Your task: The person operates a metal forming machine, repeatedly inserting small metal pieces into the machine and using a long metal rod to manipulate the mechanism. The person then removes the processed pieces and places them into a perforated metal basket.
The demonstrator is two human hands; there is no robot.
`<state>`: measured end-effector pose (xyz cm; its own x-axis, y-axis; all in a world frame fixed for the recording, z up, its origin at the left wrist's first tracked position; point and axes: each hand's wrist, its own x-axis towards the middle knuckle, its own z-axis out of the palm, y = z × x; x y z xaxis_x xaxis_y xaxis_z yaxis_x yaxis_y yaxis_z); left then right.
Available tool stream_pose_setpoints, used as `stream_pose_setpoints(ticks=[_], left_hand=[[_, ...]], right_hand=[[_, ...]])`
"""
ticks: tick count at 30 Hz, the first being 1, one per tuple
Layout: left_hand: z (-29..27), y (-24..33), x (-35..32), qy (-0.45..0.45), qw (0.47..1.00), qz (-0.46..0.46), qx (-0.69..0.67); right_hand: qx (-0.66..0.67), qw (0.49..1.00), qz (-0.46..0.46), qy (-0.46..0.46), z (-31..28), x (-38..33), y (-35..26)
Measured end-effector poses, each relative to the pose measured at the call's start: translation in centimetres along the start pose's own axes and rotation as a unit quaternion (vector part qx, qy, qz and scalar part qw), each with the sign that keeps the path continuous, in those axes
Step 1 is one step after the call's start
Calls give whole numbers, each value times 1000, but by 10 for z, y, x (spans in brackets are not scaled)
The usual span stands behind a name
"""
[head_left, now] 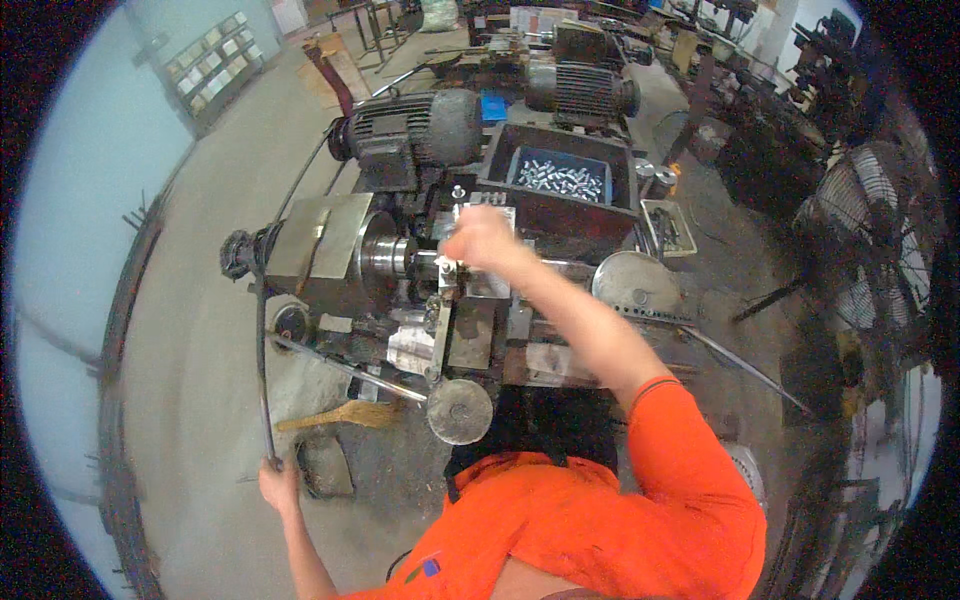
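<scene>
1. Head view: a long, slim, dark lever (pixel 264 370) stands at the left of the machine, rising past the end of a smooth grey metal box (pixel 318 236).
2. Left hand (pixel 279 483) is wrapped round the lever's near end, grasping it, with the forearm coming up from the near edge and the wrist fairly straight.
3. Right hand (pixel 482 238) is over the middle of the machine, beside a pale metal block (pixel 447 268); its fingers look curled, but blur hides them, and I cannot tell whether they grip anything. The arm stretches far and leftward from an orange sleeve (pixel 690 440), elbow slightly bent.
4. Just left of the right hand is a bright, polished, stepped metal cylinder (pixel 385 255), round and glossy against darker, grimy castings.
5. Nearer lies a flat, dull grey disc (pixel 460 412) at the end of a shiny rod (pixel 380 382); a larger, smoother disc (pixel 635 280) sits to the right.
6. Left of the nearer disc is a yellow, bristly straw brush (pixel 350 414).
7. Farther off, a dark, thick-walled metal box (pixel 560 217) holds a blue tray (pixel 580 160) of small, shiny metal pieces (pixel 558 182); left of it is a ribbed, cylindrical motor (pixel 425 128).
</scene>
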<state>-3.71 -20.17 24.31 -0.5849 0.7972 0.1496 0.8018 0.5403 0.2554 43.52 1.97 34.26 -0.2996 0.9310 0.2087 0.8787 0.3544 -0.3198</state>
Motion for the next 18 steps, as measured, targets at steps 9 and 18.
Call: stream_pose_setpoints(ticks=[9,18], left_hand=[[29,56,41,92,988,90,86],[44,205,-1,-106,872,459,-135]], right_hand=[[1,969,129,210,-19,-57,173],[177,929,220,241,-35,-233,149]])
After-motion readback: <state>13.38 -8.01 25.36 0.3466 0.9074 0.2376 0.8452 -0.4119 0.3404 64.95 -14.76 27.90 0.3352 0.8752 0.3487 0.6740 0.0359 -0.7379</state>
